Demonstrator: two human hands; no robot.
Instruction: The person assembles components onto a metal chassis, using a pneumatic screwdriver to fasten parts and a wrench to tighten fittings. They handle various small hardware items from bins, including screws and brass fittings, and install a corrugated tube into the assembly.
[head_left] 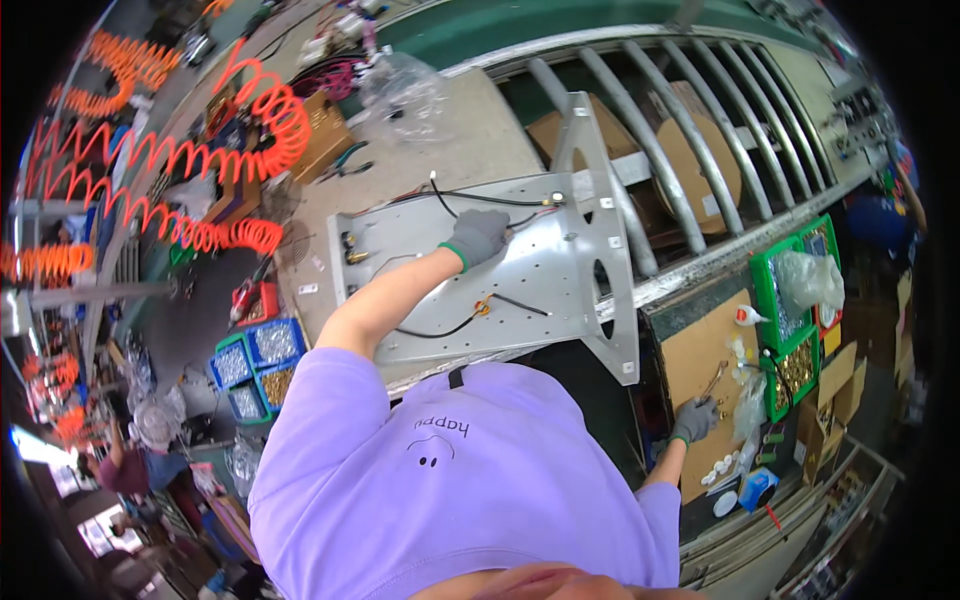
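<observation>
Head view: closest is the worker's purple shirt (480,510), bent over a grey metal panel (540,275) lying flat on the bench. From where I stand, the gloved left hand (478,238) rests over it beside a dark cable (524,221); whether the fingers pinch that, I can't tell. Off to the right, the gloved right hand (695,420) is closed on a metal tool (713,380) above a cardboard sheet (685,350). Farther off are pliers (345,163), grey rollers (690,150) and orange coiled hoses (290,125).
</observation>
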